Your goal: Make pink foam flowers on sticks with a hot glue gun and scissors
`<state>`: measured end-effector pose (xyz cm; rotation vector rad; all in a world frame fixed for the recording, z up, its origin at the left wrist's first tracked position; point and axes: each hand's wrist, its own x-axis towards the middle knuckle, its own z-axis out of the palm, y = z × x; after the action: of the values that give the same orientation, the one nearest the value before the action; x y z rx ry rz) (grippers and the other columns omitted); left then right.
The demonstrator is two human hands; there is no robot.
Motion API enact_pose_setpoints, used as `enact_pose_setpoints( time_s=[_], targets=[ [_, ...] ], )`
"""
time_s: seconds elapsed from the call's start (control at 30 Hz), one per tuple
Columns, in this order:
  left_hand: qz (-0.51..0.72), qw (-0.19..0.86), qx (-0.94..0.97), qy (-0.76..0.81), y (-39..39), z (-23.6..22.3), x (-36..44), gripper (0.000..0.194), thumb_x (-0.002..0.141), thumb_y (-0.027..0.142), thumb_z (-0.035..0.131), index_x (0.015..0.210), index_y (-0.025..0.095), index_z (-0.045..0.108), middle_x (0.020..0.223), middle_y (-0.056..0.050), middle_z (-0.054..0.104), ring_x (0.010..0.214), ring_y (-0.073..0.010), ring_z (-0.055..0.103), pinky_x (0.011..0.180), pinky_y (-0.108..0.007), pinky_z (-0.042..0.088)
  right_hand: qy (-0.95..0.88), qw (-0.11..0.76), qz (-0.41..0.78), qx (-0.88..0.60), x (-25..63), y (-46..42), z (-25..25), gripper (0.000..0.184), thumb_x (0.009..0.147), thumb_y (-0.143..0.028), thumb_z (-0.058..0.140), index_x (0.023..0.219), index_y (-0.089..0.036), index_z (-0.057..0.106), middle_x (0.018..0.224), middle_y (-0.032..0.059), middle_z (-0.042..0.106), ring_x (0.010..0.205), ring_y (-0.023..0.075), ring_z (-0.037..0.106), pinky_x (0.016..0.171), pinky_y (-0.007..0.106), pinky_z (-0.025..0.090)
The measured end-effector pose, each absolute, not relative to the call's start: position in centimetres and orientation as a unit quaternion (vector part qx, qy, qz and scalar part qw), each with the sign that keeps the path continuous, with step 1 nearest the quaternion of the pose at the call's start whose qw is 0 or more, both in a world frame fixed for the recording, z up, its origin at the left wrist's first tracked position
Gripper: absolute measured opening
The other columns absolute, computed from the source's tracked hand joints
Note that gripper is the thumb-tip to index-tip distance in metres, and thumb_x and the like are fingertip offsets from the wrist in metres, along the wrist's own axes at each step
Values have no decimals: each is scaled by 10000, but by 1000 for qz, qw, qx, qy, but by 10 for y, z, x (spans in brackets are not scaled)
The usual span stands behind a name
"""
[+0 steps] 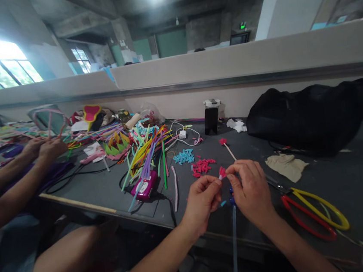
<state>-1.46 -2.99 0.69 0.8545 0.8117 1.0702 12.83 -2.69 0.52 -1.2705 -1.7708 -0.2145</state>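
Over the table's front part, my left hand (204, 197) pinches the pale base of a small pink pipe-cleaner flower (222, 172). My right hand (251, 187) meets it from the other side, thumb and fingertips closed at the pink petals. Just beyond lie a heap of short pink pieces (203, 166) and a heap of blue pieces (184, 156). A finished-looking pink bloom on a pale stem (229, 149) rests behind my right hand. Between my wrists a long translucent stick (234, 243) runs from a blue part, mostly hidden by the hand, past the table edge.
Scissors with red and yellow handles (316, 212) lie right of my right hand. Farther back are a tan cloth (287, 166), a black bag (312, 118) and a phone (211, 120). Colourful pipe cleaners (147, 152) and a purple box (145, 185) lie left. A co-worker's hands (45, 149) work there.
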Motion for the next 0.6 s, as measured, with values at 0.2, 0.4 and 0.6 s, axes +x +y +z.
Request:
enact_pose_setpoints(
  time_s=[0.2, 0.4, 0.6],
  targets=[
    [482, 701, 383, 360, -30, 7, -14, 230, 754, 342, 717, 789, 153, 591, 493, 65, 476, 393, -40, 303, 391, -202, 143, -714, 458, -100, -521, 127, -27, 3, 107, 953, -246, 459, 893, -197, 533, 938, 75, 582, 950, 236, 510, 846, 399, 396],
    [486, 697, 385, 360, -30, 6, -14, 221, 750, 333, 718, 783, 150, 599, 500, 63, 475, 399, -41, 308, 389, -199, 146, -710, 465, -101, -520, 125, -27, 3, 89, 947, -227, 466, 885, -193, 520, 928, 75, 578, 943, 237, 503, 835, 394, 397],
    [484, 697, 385, 363, -31, 8, -14, 227, 744, 341, 721, 773, 150, 602, 493, 60, 480, 392, -39, 297, 389, -199, 144, -707, 461, -99, -526, 124, -26, 1, 108, 949, -239, 462, 891, -191, 540, 930, 79, 588, 941, 238, 513, 840, 401, 405]
  ],
)
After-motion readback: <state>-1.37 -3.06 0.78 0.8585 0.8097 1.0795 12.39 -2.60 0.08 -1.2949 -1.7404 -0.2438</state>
